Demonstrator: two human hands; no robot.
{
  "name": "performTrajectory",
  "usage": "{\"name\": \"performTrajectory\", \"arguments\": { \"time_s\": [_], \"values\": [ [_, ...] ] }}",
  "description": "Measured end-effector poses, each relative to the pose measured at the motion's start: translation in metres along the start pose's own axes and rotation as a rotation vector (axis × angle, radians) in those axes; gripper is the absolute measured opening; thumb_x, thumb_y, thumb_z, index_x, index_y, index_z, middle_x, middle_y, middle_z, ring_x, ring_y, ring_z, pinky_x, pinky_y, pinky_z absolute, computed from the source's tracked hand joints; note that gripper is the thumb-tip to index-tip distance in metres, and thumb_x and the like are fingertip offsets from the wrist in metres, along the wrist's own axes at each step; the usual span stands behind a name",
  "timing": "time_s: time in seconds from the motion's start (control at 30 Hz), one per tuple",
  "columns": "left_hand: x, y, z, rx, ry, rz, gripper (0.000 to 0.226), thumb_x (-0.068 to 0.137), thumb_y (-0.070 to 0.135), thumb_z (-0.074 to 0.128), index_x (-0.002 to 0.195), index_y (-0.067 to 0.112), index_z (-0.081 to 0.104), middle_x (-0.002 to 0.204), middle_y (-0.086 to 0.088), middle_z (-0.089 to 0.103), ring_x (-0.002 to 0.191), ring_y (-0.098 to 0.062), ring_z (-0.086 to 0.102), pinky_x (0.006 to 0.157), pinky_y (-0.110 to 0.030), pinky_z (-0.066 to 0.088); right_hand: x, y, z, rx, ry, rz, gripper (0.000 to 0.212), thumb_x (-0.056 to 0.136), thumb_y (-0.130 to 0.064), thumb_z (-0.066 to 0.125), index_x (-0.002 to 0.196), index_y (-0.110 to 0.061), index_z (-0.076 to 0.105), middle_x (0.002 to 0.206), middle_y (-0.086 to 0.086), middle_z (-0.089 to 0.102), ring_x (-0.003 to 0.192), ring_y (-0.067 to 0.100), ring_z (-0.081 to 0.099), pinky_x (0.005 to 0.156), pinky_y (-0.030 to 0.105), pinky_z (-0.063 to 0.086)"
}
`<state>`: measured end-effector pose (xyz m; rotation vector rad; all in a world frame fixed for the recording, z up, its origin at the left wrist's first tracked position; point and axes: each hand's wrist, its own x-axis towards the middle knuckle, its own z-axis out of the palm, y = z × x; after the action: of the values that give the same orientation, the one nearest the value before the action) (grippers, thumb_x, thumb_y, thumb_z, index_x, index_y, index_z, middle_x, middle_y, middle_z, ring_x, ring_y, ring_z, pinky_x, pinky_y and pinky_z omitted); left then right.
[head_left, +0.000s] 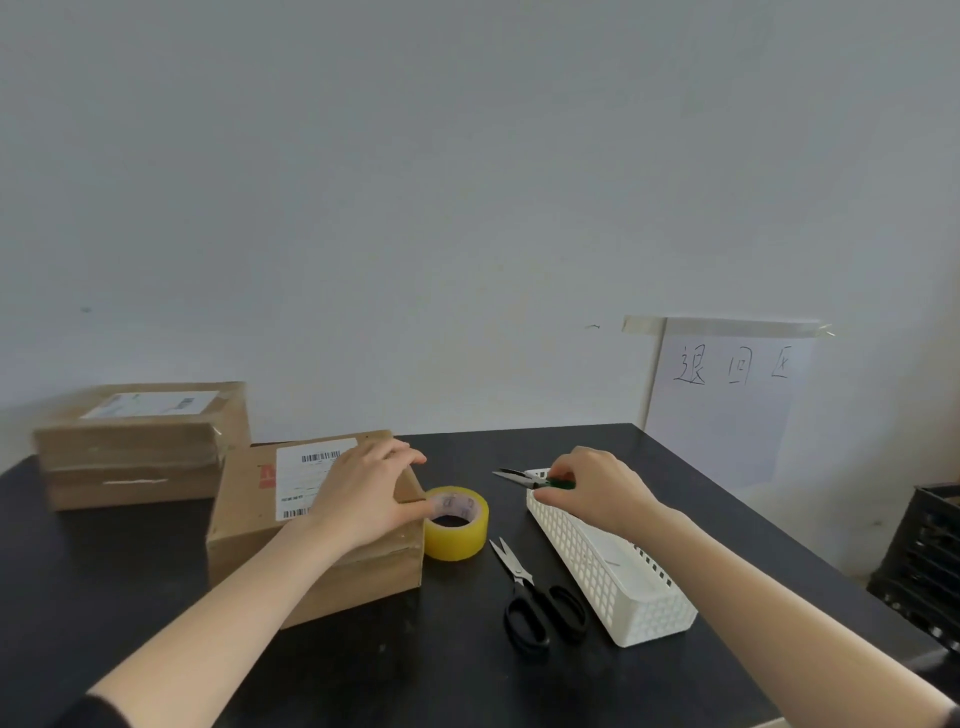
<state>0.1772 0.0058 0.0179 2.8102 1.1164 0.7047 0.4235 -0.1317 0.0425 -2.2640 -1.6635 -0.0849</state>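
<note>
Pinched between the curled fingers of the right hand (597, 488), small green-handled metal snips (519, 477) hang just over the far end of the long white perforated plastic basket (623, 587). Their long axis runs nearly crosswise, with the blades pointing to the person's left and the green handles hidden in the hand. The left hand (363, 493) rests relaxed on top of the brown cardboard box with a white barcode label (260, 525), its thumb beside the yellow roll of packing tape (457, 525). Black-handled scissors (535, 597) lie on the black table (467, 675) between roll and basket, tips pointing away.
</note>
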Motion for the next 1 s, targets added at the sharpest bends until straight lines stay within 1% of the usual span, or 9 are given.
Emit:
{"name": "performTrajectory", "arguments": {
  "time_s": [0.1, 0.2, 0.27, 0.33, 0.5, 0.63, 0.73, 0.83, 1.0],
  "values": [
    [-0.006, -0.013, -0.005, 0.040, -0.057, -0.033, 0.070, 0.076, 0.066, 0.060, 0.137, 0.036, 0.041, 0.146, 0.012, 0.038, 0.132, -0.014, 0.037, 0.106, -0.035, 0.035, 0.002, -0.016, 0.005, 0.003, -0.014, -0.018, 0.035, 0.085, -0.054, 0.056, 0.100, -0.023, 0.067, 0.100, -0.005, 0.059, 0.086, 0.013, 0.056, 0.073, 0.028, 0.048],
    [-0.013, -0.023, -0.008, 0.012, -0.123, -0.063, 0.069, 0.077, 0.062, 0.062, 0.138, 0.037, 0.041, 0.148, 0.012, 0.036, 0.133, -0.014, 0.037, 0.105, -0.034, 0.036, 0.000, -0.033, 0.012, 0.003, -0.033, -0.047, 0.036, 0.087, -0.053, 0.056, 0.100, -0.022, 0.068, 0.096, -0.006, 0.061, 0.079, 0.010, 0.053, 0.056, 0.017, 0.034],
    [-0.017, -0.026, -0.010, -0.007, -0.136, -0.065, 0.066, 0.078, 0.060, 0.063, 0.137, 0.037, 0.043, 0.148, 0.012, 0.037, 0.133, -0.014, 0.037, 0.105, -0.033, 0.036, -0.001, -0.042, 0.021, 0.060, -0.027, -0.029, 0.036, 0.085, -0.055, 0.058, 0.095, -0.023, 0.068, 0.088, -0.008, 0.062, 0.076, 0.009, 0.055, 0.058, 0.021, 0.042],
    [-0.020, -0.029, -0.013, -0.012, -0.141, -0.068, 0.066, 0.078, 0.058, 0.064, 0.137, 0.037, 0.044, 0.149, 0.011, 0.036, 0.134, -0.014, 0.036, 0.106, -0.034, 0.036, 0.000, -0.048, 0.032, 0.154, -0.033, 0.008, 0.036, 0.081, -0.055, 0.061, 0.091, -0.022, 0.069, 0.085, -0.005, 0.066, 0.079, 0.012, 0.061, 0.070, 0.032, 0.054],
    [-0.030, -0.039, -0.021, -0.034, -0.159, -0.082, 0.066, 0.076, 0.059, 0.065, 0.135, 0.039, 0.044, 0.150, 0.012, 0.034, 0.135, -0.014, 0.035, 0.107, -0.036, 0.035, -0.001, -0.062, 0.051, 0.184, -0.035, 0.024, 0.034, 0.077, -0.055, 0.061, 0.087, -0.023, 0.070, 0.082, -0.004, 0.067, 0.077, 0.012, 0.062, 0.068, 0.034, 0.054],
    [-0.040, -0.051, -0.028, -0.045, -0.161, -0.116, 0.064, 0.075, 0.059, 0.066, 0.133, 0.041, 0.046, 0.150, 0.012, 0.034, 0.134, -0.014, 0.036, 0.105, -0.036, 0.037, -0.002, -0.078, 0.059, 0.174, -0.054, 0.029, 0.036, 0.078, -0.050, 0.062, 0.088, -0.017, 0.071, 0.086, 0.000, 0.068, 0.079, 0.014, 0.063, 0.062, 0.029, 0.048],
    [-0.048, -0.062, -0.033, -0.061, -0.158, -0.134, 0.062, 0.075, 0.058, 0.066, 0.132, 0.042, 0.047, 0.149, 0.013, 0.035, 0.133, -0.014, 0.039, 0.102, -0.033, 0.039, -0.003, -0.091, 0.065, 0.188, -0.053, 0.037, 0.030, 0.078, -0.049, 0.063, 0.076, -0.020, 0.068, 0.077, -0.001, 0.065, 0.071, 0.015, 0.062, 0.055, 0.028, 0.044],
    [-0.057, -0.073, -0.039, -0.083, -0.167, -0.149, 0.061, 0.074, 0.058, 0.067, 0.130, 0.044, 0.047, 0.149, 0.015, 0.035, 0.132, -0.012, 0.039, 0.101, -0.032, 0.040, -0.004, -0.105, 0.072, 0.175, -0.084, 0.042, 0.029, 0.080, -0.051, 0.062, 0.062, -0.028, 0.058, 0.066, -0.007, 0.056, 0.062, 0.009, 0.055, 0.050, 0.023, 0.038],
    [-0.069, -0.085, -0.045, -0.101, -0.176, -0.167, 0.060, 0.073, 0.057, 0.068, 0.128, 0.046, 0.047, 0.149, 0.015, 0.035, 0.133, -0.012, 0.038, 0.102, -0.033, 0.040, -0.010, -0.127, 0.088, 0.123, -0.109, 0.080, 0.037, 0.080, -0.053, 0.060, 0.082, -0.016, 0.064, 0.077, -0.004, 0.062, 0.073, 0.016, 0.059, 0.060, 0.027, 0.045]
  ]
}}
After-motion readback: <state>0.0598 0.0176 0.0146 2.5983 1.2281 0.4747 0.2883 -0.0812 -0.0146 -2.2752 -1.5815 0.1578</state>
